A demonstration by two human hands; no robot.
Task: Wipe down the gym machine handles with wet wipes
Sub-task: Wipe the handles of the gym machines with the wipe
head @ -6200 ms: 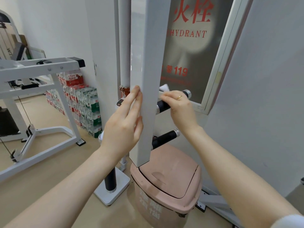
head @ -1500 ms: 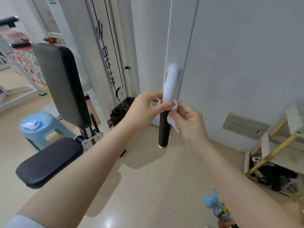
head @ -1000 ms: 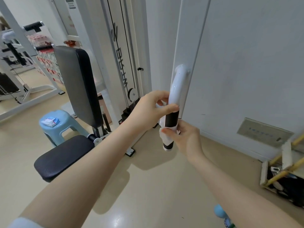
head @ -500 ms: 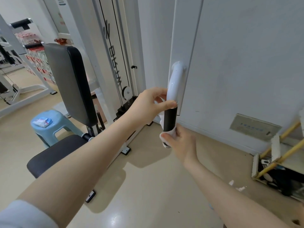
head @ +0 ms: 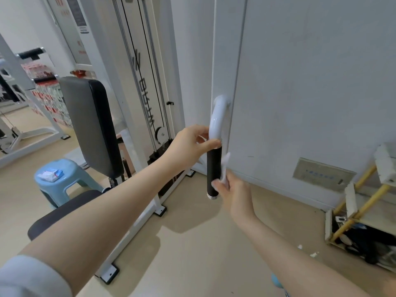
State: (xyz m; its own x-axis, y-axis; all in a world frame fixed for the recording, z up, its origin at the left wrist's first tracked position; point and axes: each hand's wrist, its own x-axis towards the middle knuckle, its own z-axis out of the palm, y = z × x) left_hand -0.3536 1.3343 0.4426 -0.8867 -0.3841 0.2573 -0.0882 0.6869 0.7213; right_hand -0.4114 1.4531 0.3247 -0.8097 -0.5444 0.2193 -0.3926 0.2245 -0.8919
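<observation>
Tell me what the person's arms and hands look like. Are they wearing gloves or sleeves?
No gloves: both the left hand and the right hand are bare. The forearms are bare too. On the left arm a pale grey-blue sleeve is pushed up near the elbow. No sleeve shows on the right arm in this view. I can see no watch or bracelet on either wrist.

Non-task items: light blue plastic stool (head: pixel 64 181) at left on the beige floor (head: pixel 192 243), small white-and-blue packet (head: pixel 51 175) lying on its seat. Just right of the stool, black padded backrest (head: pixel 90 125) upright, black seat pad (head: pixel 62 211) below it. Far left, stacked bottled-water cases (head: pixel 47 99) with red labels. Lower right, white rack with yellow rods (head: pixel 362 200), dark clutter underneath. Grey wall plate (head: pixel 321 174) low on the wall. Two small white scraps (head: pixel 308 251) on the floor near the rack.
</observation>
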